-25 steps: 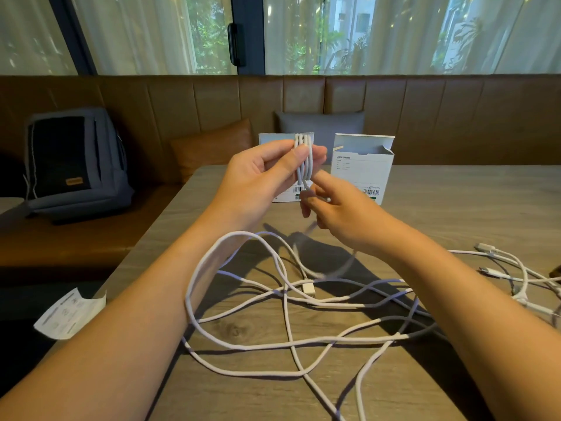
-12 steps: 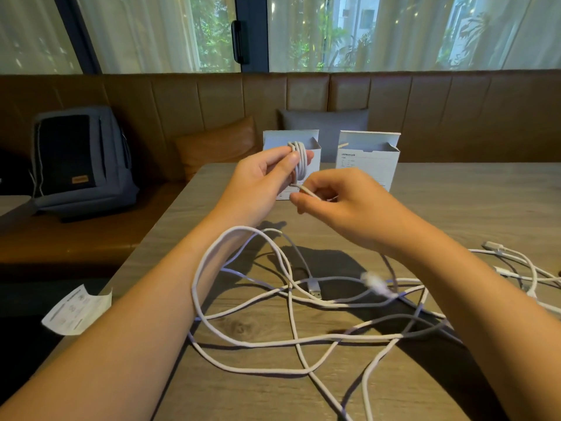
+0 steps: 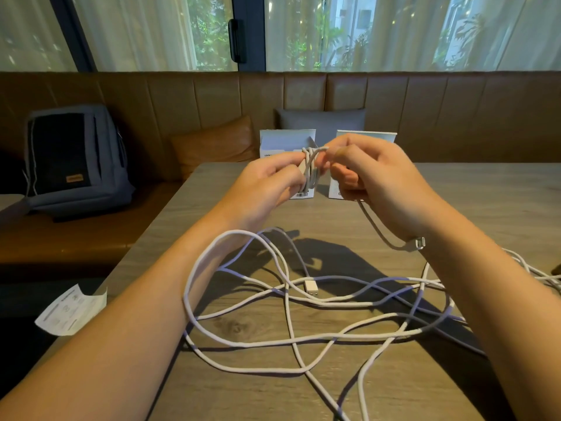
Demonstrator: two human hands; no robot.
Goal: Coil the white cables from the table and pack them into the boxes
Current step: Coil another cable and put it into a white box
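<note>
My left hand (image 3: 273, 180) grips a small coil of white cable (image 3: 310, 171) held upright above the table. My right hand (image 3: 373, 174) pinches the free end of that cable at the top of the coil. The tail hangs down past my right wrist and ends in a plug (image 3: 420, 242). Loose white cables (image 3: 288, 302) lie tangled on the wooden table (image 3: 485, 202) under my forearms, one with a plug (image 3: 312, 287) in the middle. Two open white boxes, one on the left (image 3: 285, 141) and one on the right (image 3: 379, 135), stand behind my hands.
A grey backpack (image 3: 73, 159) sits on the brown bench at the left. An orange cushion (image 3: 212, 144) and a grey cushion (image 3: 321, 121) lean against the bench back. A paper leaflet (image 3: 71, 309) lies below the table's left edge. More cable ends (image 3: 537, 271) lie at the right.
My right hand rose from below the coil to its top, carrying the free end around it. The hanging plug swung up to my right wrist. The left hand kept its hold.
</note>
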